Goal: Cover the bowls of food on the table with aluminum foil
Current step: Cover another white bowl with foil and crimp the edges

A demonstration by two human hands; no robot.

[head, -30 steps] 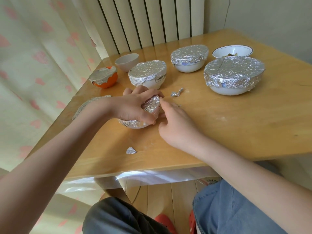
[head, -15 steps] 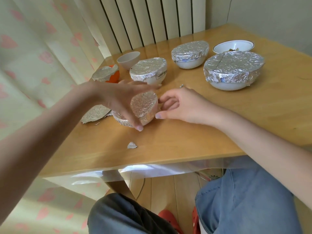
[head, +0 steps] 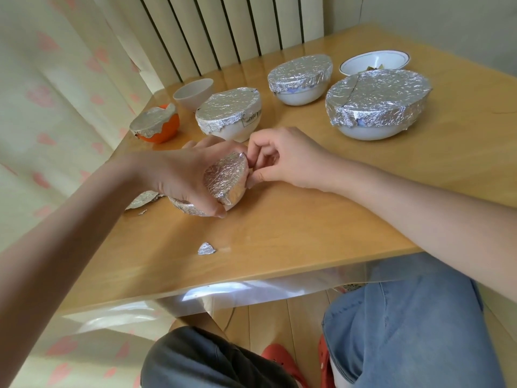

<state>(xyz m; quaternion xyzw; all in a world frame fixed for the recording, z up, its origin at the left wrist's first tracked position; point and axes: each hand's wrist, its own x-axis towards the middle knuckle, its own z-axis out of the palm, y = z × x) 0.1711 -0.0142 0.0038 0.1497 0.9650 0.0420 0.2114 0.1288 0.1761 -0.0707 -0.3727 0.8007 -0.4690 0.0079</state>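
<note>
My left hand [head: 184, 175] grips a small foil-covered bowl [head: 228, 179], tilted so its foil top faces right, low over the wooden table [head: 321, 228]. My right hand [head: 282, 158] pinches the foil edge at the bowl's upper right rim. Behind stand a foil-covered white bowl [head: 228, 113], a second one [head: 300, 78], a large foil-covered bowl [head: 377, 102] and a foil-topped orange bowl [head: 156, 124]. Two bowls have no foil: a small beige one [head: 193, 92] and a white blue-rimmed one [head: 375, 61] with food in it.
A foil scrap [head: 206, 249] lies near the table's front edge. A larger piece of foil [head: 141, 200] lies under my left wrist. A radiator [head: 223, 32] and a curtain [head: 56, 79] stand behind and left. My knees are below the table edge.
My left hand has lifted and tilted the small bowl from flat on the table. My right hand drew back, then closed in again onto the foil rim.
</note>
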